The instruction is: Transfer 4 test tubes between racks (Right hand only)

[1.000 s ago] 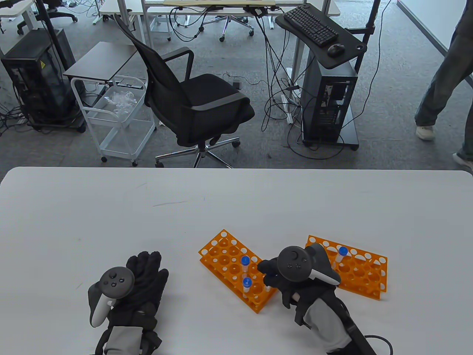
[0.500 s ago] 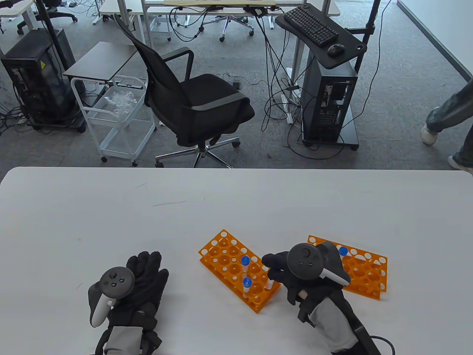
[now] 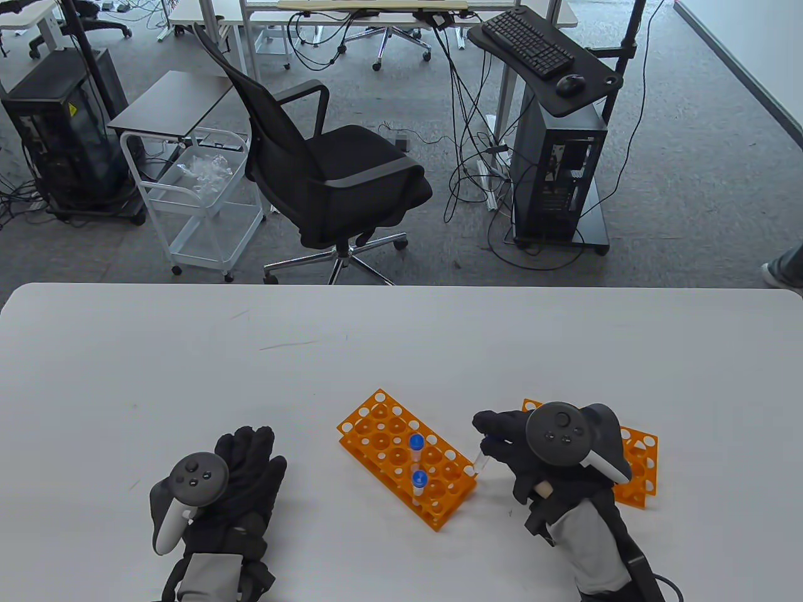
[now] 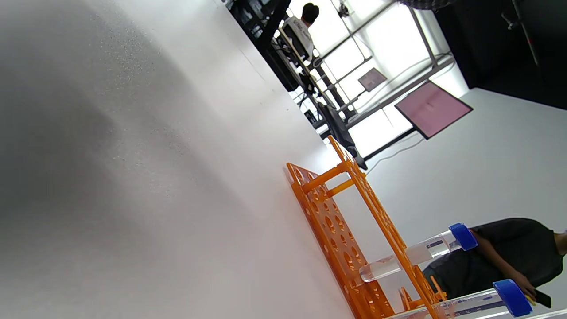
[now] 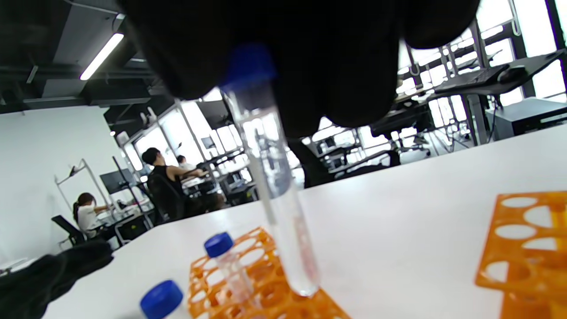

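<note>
Two orange racks stand on the white table. The left rack point(image 3: 384, 439) holds two blue-capped test tubes point(image 3: 416, 443), point(image 3: 419, 481). The right rack point(image 3: 638, 464) is mostly hidden behind my right hand point(image 3: 488, 439). That hand pinches a third test tube point(image 3: 482, 463) by its cap, upright, in the gap between the racks. In the right wrist view the tube point(image 5: 279, 199) hangs from my fingers point(image 5: 310, 66), its tip just over the left rack's edge point(image 5: 270, 288); the right rack point(image 5: 527, 239) is to the right. My left hand point(image 3: 241, 464) rests flat on the table, holding nothing.
The left wrist view shows the left rack point(image 4: 350, 230) from the side with its two tubes point(image 4: 421, 252). Beyond the table's far edge point(image 3: 401, 285) stand an office chair point(image 3: 332, 182), a white cart and a computer stand.
My right hand has moved right, away from the left rack's near right corner, carrying the tube off that rack. It now covers the blue-capped tube in the right rack. The left hand has not moved.
</note>
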Demonstrator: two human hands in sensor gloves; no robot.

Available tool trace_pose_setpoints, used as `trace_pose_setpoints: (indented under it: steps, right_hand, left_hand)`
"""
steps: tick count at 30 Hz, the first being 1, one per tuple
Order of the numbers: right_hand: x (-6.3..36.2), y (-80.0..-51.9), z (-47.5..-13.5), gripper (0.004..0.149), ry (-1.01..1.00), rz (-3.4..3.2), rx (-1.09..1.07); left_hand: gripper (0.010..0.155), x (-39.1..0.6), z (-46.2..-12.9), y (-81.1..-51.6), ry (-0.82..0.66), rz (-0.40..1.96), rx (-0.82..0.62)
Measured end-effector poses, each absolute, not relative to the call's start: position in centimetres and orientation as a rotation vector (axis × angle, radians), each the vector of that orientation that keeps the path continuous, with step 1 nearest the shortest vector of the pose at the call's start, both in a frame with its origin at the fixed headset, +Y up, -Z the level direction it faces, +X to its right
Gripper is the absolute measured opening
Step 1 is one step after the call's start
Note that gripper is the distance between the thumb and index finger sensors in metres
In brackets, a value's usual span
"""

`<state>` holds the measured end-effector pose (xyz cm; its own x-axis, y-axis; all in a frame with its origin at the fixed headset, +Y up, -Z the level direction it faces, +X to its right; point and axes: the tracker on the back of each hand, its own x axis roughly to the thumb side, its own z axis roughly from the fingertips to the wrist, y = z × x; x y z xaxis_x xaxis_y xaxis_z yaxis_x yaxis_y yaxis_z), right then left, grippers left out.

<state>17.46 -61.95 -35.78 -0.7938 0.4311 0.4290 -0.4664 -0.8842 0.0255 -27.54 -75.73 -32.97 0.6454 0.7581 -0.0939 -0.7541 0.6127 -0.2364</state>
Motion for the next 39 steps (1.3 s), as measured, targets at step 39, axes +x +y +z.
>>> trace_pose_setpoints:
  steps: [39]
  right_hand:
    - [30.4,-61.3,-35.6,0.047,-0.326,2.638,-0.011]
  left_hand:
    - [0.069,-27.4,-33.0,-75.8,-0.016,0.874,-0.271]
